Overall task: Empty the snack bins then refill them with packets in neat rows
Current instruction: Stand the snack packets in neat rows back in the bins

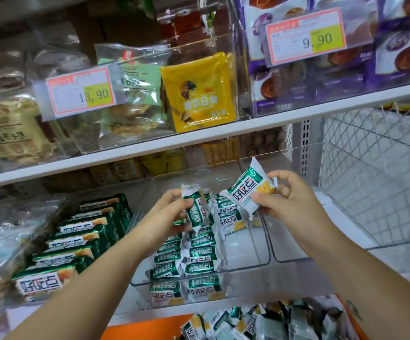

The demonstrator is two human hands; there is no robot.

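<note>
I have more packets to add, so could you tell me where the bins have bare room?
The right bin looks bare. The middle bin has free floor between its packet rows and right wall. The left bin is crowded with boxes.

Middle clear bin (pixel 248 278): transparent plastic, open-topped, on the lower shelf. Its left part holds small green-and-white packets (pixel 199 261) in two rows running from the front wall toward the back, set on edge and overlapping. Behind the rows several like packets (pixel 228 217) lie loose and tilted.

One packet (pixel 196 212) is pinched upright in the left hand (pixel 172 212), above the rows. A second packet (pixel 248 190), printed face up and tilted, is gripped by the right hand (pixel 287 200) over the bin's right part.

Right clear bin (pixel 309 253): stands just beside the middle bin.

Loose heap of packets (pixel 260 322): below the shelf edge, jumbled.
</note>
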